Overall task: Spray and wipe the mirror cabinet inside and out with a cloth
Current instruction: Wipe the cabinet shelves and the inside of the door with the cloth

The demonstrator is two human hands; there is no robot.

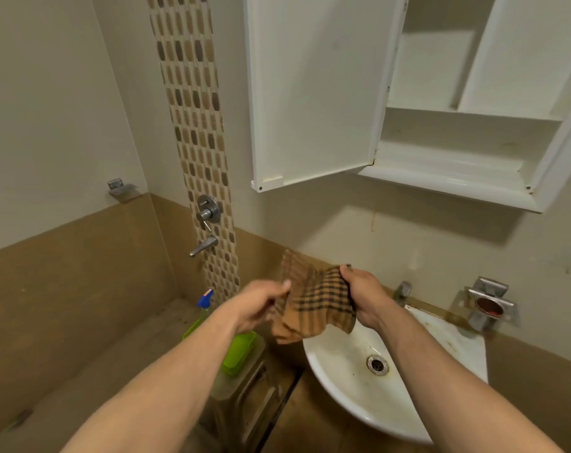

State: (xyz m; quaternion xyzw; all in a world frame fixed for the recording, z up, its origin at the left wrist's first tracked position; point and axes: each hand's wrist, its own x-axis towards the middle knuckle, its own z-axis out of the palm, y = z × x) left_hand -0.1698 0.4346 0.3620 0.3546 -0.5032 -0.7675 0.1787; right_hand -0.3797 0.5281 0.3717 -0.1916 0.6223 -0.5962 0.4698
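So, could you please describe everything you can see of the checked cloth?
The cloth is woven fabric, orange-tan with dark check lines, rumpled. It is held over the left rim of the sink: the left hand pinches its left edge, the right hand grips its upper right corner. Its lower edge hangs free.

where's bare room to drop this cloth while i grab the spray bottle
The cabinet's bottom shelf, beside the open door, is bare; so are both upper compartments. The sink basin holds only its drain. Crowded: left of the sink, where spray bottle and green box stand.
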